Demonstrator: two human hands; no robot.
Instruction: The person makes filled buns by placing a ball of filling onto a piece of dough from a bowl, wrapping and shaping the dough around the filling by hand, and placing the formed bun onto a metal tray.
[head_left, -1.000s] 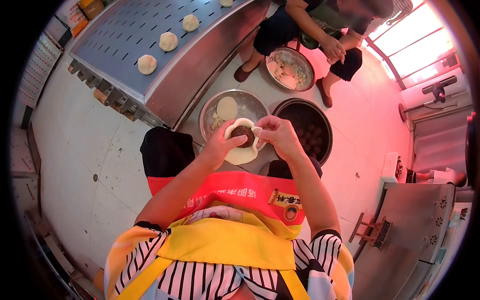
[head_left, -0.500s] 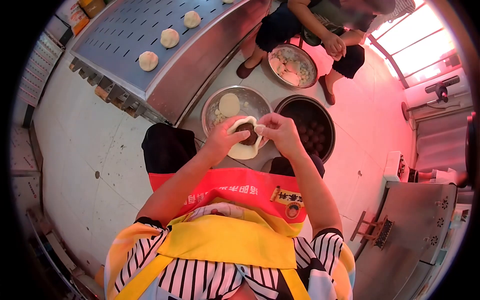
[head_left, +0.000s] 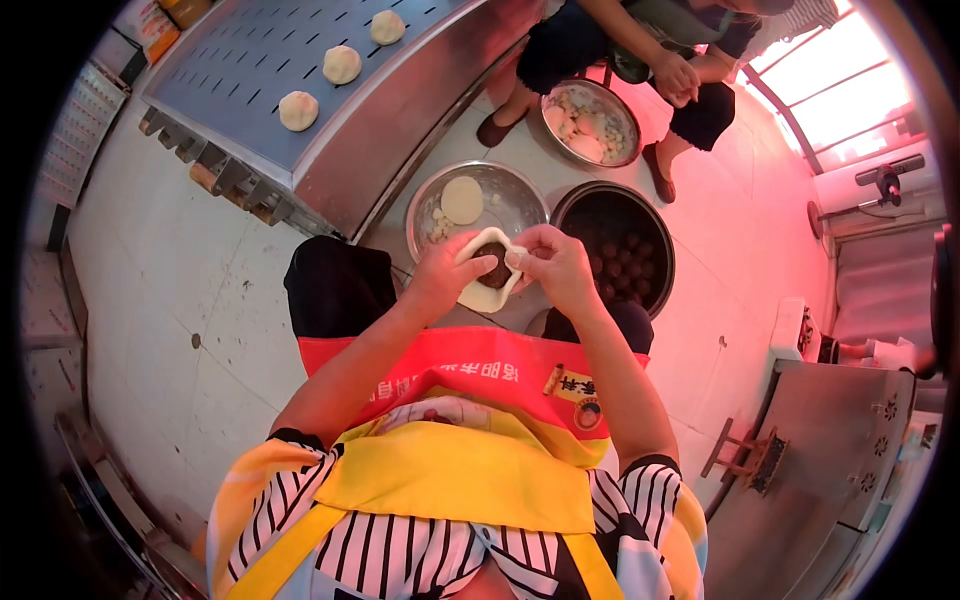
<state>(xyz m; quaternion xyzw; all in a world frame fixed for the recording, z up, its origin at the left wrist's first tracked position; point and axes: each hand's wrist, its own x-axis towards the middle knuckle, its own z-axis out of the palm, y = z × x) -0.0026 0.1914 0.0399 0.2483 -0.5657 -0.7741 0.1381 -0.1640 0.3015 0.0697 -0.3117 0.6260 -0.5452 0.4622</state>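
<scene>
Between my hands is a round dough wrapper point(head_left: 483, 297) with a dark brown ball of filling point(head_left: 493, 268) in its middle. My left hand point(head_left: 440, 275) cups the wrapper from the left, its thumb pressed on the filling. At the right edge, my right hand point(head_left: 555, 268) pinches a gathered fold of dough between thumb and fingers. Just beyond my hands stands a metal bowl point(head_left: 415, 225) holding a flat dough disc point(head_left: 462, 200) and small dough pieces. Beside it, a dark pot point(head_left: 660, 235) contains several dark filling balls point(head_left: 622, 265).
Several finished-looking dough balls point(head_left: 342, 65) sit on a slotted metal table point(head_left: 230, 90) at upper left. Across from me a seated person's hands point(head_left: 677, 80) are above another metal bowl point(head_left: 637, 140) of dough. A small stool point(head_left: 750, 458) stands at right beside a metal cabinet point(head_left: 815, 470).
The wrapper's rim has drawn in a little around the filling as my right fingers keep pinching its edge. The whole view has shifted slightly.
</scene>
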